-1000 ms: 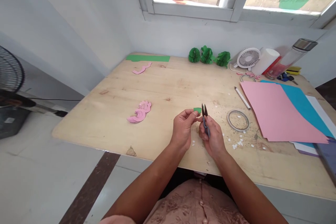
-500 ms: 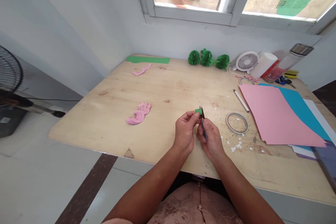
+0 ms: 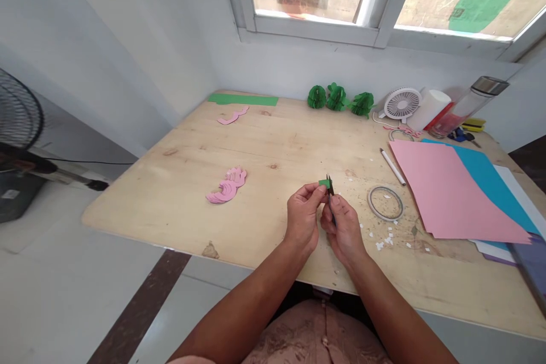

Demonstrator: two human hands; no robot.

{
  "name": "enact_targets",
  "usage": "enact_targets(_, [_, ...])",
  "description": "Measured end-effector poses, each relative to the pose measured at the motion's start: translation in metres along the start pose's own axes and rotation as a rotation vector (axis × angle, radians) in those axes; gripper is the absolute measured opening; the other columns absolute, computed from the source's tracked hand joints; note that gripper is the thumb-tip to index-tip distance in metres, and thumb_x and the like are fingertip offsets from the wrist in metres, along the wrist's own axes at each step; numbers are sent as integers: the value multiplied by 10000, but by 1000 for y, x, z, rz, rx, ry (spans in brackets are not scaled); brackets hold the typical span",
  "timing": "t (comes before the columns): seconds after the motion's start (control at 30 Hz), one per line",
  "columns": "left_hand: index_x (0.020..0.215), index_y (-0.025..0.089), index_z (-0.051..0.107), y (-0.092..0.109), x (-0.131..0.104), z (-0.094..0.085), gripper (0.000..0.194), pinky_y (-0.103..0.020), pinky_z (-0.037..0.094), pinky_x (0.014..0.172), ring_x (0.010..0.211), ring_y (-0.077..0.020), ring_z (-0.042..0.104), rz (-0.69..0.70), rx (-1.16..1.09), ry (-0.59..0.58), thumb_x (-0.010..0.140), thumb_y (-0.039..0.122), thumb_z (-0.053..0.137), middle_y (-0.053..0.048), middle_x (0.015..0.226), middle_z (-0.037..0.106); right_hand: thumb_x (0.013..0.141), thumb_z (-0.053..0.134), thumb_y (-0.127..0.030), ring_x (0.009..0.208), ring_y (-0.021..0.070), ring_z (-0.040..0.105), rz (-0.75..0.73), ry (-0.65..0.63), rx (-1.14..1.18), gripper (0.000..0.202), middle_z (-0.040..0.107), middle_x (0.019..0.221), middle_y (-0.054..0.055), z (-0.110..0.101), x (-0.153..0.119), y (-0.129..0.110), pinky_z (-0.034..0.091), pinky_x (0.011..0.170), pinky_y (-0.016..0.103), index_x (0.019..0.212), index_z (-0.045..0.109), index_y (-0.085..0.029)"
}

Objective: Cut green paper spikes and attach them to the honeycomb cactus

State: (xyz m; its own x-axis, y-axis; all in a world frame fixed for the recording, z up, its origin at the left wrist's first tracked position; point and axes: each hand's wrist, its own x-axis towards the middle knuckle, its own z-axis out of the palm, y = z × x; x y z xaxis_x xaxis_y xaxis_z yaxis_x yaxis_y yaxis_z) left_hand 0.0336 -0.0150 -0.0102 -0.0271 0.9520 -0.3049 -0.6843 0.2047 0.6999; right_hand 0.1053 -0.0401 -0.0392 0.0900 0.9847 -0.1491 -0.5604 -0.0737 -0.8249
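Observation:
Between thumb and fingers my left hand [image 3: 303, 210] pinches a small piece of green paper [image 3: 324, 183]. My right hand [image 3: 344, 224] is closed around a pair of scissors [image 3: 331, 190], whose dark blades point away from me and stand at the right edge of the green piece. Fingers cover most of the scissor handles. Both hands are close together above the front of the wooden table [image 3: 273, 222]. A stack of pink scalloped paper cutouts [image 3: 230, 186] lies to the left of my hands.
Right of my hands lie a roll of tape [image 3: 370, 205], white paper scraps [image 3: 389, 239], a white pen [image 3: 392, 167] and pink sheets [image 3: 456, 193]. Green paper ornaments [image 3: 336, 97], a small fan [image 3: 401, 104] and a bottle [image 3: 468, 107] stand at the back. A green strip [image 3: 247, 100] lies back left.
The view has shifted slightly. The scissor blades appear a little further apart at the green paper's edge; both hands keep nearly the same place and grip.

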Motion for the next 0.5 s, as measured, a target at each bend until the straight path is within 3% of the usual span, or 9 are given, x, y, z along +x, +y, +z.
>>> enact_targets(0.5, [692,132,650,-1,-2,3,147,-226,448,652,608,-94,578,-7,-25,28,602,182,754,1,643,646,769,665,-467,412,54,222,-23,20,-41,370,367,500,-86,2,0,-1,149,392,211,621,466,-191])
